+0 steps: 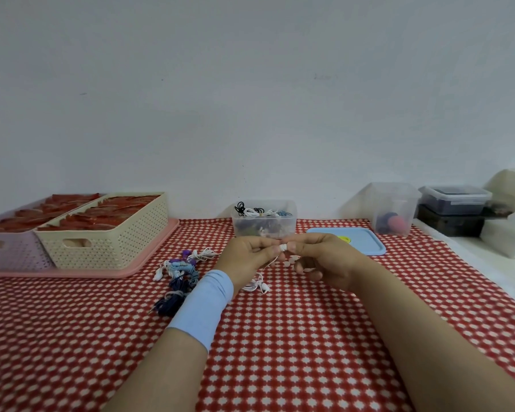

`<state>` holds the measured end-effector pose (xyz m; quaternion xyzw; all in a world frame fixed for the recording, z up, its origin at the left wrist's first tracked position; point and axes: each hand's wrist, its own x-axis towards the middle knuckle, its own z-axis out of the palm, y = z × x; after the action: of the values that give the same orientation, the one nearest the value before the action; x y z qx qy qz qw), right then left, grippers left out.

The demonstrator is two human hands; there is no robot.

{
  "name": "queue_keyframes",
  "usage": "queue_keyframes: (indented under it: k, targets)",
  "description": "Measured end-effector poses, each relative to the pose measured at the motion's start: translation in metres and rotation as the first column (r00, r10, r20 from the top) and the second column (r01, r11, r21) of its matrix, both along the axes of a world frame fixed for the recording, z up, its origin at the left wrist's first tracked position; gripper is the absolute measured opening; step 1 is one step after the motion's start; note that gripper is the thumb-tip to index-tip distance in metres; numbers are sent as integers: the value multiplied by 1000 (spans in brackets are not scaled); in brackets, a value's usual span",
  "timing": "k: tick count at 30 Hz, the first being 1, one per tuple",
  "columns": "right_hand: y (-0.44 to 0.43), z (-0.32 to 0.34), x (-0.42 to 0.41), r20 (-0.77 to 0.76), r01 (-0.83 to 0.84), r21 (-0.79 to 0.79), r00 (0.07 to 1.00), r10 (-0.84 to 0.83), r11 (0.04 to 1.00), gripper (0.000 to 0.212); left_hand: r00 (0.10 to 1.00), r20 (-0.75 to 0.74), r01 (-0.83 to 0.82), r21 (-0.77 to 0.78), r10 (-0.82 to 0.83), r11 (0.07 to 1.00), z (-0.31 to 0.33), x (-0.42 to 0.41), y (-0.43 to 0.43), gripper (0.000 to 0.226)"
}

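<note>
Fingers (268,248) of left hand (244,260) curled, pinched white earphone cord (283,247); right hand (324,260) likewise curled, gripped small wound coil of same cord. Cord sat between both hands, above checked cloth (280,337); loose tail with earbuds (260,286) trailed onto cloth below. Step, likely: winding cord into bundle. Next move called for drawing up slack, keeping turns tight. Wrists raised, forearms converging. Finished bundles (179,272) lay left; clear tub (263,224) behind.

Item: one view only, head-worn, wide-angle. I look forward and slightly down over the checked tablecloth (280,367) to the white wall (250,84); left hand (246,260) and right hand (324,263) near, centred.
</note>
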<state>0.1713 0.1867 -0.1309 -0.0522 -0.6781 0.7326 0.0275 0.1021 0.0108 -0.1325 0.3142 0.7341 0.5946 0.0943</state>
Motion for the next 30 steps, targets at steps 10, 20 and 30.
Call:
queue_keyframes:
  k: [10,20,30]
  targets:
    - [-5,3,6,-73,124,217,991,-111,968,15,991,-113,-73,-35,68,997,0,-1,0,14]
    - [-8,4,8,-126,179,318,981,-146,931,12,989,-121,-96,-84,85,992,-1,0,1,9]
    - [-2,2,5,-28,-60,-21,998,60,998,33,997,65,41,69,-45,997,5,2,-3,11]
